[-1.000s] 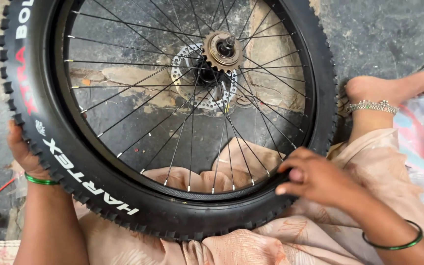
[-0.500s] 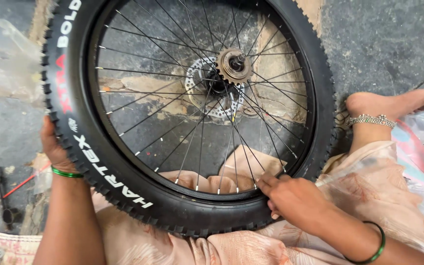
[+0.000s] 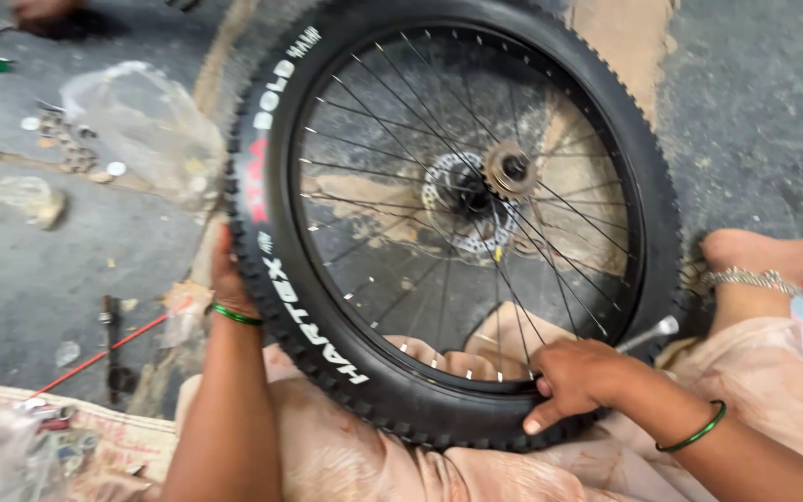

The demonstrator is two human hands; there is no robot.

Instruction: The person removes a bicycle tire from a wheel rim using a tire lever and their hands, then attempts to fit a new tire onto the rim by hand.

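Far left, concrete floor [image 3: 30, 279]: a clear plastic bag [image 3: 141, 121], small loose metal parts [image 3: 62, 139], a thin red rod [image 3: 104, 351] lying slantwise.

Left hand [image 3: 225, 279], green bangle at the wrist, is closed around the outer left edge of the tyre [image 3: 271, 242]; fingers go behind the tread, so how tightly they wrap cannot be told.

Centre: the bicycle wheel [image 3: 457, 223] stands roughly upright, its lower arc resting in the person's lap on peach cloth [image 3: 346, 455], its upper part leaning away. Hub and disc [image 3: 476, 200] lie up and between the two hands, out of reach of either.

Right hand [image 3: 573, 381] is on the bottom of the rim, thumb pressed on the tyre sidewall, fingers curled in among the spokes near the nipples. A slim silvery tool [image 3: 648, 333] sticks out up-right from that fist. This hand sits nearer the rim's spoke ends than the left one.

Far right: a bare foot [image 3: 764, 256] with an anklet, just beside the tyre.
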